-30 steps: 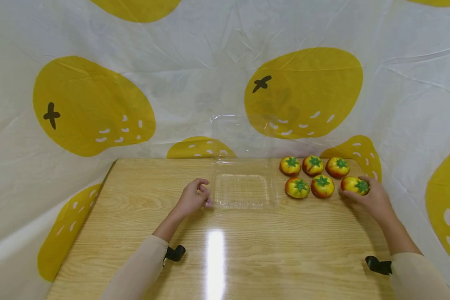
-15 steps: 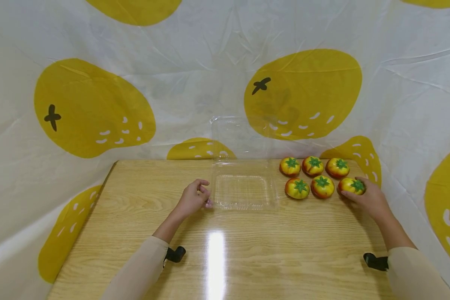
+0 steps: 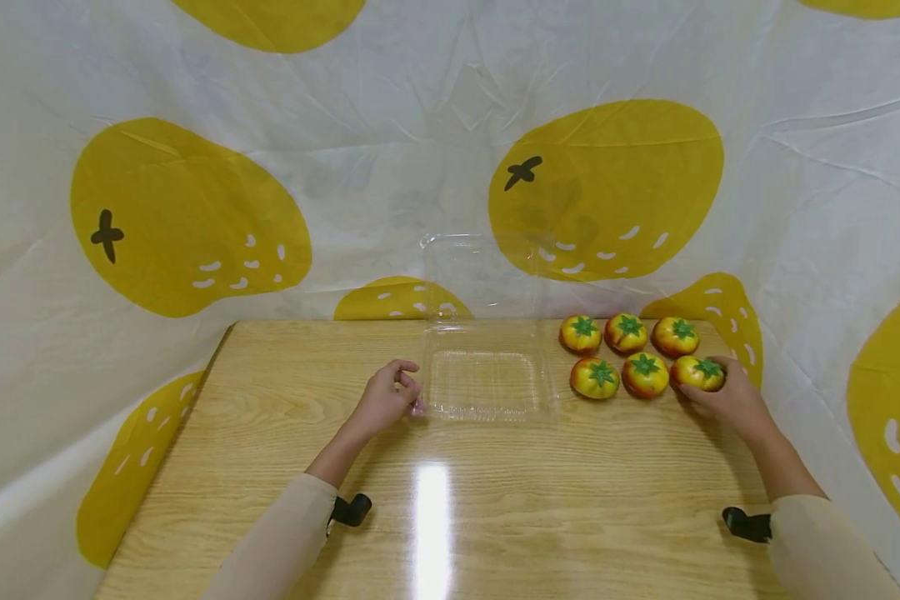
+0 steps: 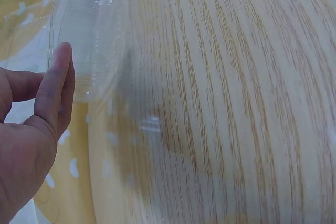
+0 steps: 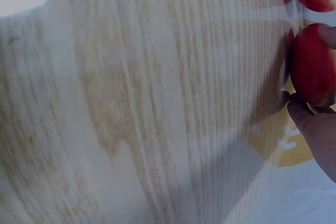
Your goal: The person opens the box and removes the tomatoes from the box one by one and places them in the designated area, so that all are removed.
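Observation:
In the head view my right hand [image 3: 735,400] grips a yellow-red toy tomato [image 3: 697,374] with a green star-shaped top, at the right end of the front row. In the right wrist view the red underside of this toy tomato [image 5: 313,69] shows between thumb and fingers. Left of it, close by, lies another toy tomato [image 3: 646,373]. A clear plastic clamshell box [image 3: 487,412] stands with its lid raised at the back. My left hand [image 3: 385,398] rests at the box's left edge, with straight fingers [image 4: 50,95] against its wall in the left wrist view.
The other toy tomatoes [image 3: 594,377] sit in two rows right of the box, toward the back of the wooden table [image 3: 540,517]. Behind the table hangs a white cloth [image 3: 390,167] with yellow fruit prints. A bright light reflection lies near the front.
My right hand has shifted left with the toy tomato, bringing it up near its neighbour in the front row. The left hand and the box have stayed in place.

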{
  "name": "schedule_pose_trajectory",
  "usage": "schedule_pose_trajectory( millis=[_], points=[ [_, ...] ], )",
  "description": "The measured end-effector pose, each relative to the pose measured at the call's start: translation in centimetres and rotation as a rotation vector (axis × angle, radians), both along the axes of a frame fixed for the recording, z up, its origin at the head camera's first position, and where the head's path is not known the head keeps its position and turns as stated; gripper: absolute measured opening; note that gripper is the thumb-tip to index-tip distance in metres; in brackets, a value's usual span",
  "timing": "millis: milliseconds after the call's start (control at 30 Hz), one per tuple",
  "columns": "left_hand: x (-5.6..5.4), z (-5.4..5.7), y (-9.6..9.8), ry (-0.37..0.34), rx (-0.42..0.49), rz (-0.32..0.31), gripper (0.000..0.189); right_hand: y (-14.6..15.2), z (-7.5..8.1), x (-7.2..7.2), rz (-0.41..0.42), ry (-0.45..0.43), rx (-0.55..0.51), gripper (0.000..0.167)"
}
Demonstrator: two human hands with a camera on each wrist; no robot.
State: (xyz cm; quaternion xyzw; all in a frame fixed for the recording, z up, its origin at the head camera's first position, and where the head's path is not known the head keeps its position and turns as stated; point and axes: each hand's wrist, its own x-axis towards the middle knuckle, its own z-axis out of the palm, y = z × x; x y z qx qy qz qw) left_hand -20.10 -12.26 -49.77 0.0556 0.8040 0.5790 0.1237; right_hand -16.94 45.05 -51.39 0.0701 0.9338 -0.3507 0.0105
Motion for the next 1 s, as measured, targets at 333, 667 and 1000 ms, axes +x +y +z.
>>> schedule_pose_trajectory(
  millis=[333, 667, 1000],
  points=[
    [-0.02, 0.1, -0.03, 0.015, -0.013, -0.005, 0.039, 0.03, -0.23, 0.18, 0.011, -0.002, -0.007, 0.094],
    [-0.02, 0.07, -0.06, 0.009, -0.008, -0.003, 0.04, 0.05, -0.36, 0.12, 0.032, -0.001, -0.023, 0.096],
    [-0.04, 0.1, -0.06, 0.011, -0.01, -0.002, 0.04, -0.03, -0.29, 0.22, 0.034, 0.0, -0.016, 0.099]
  ],
)
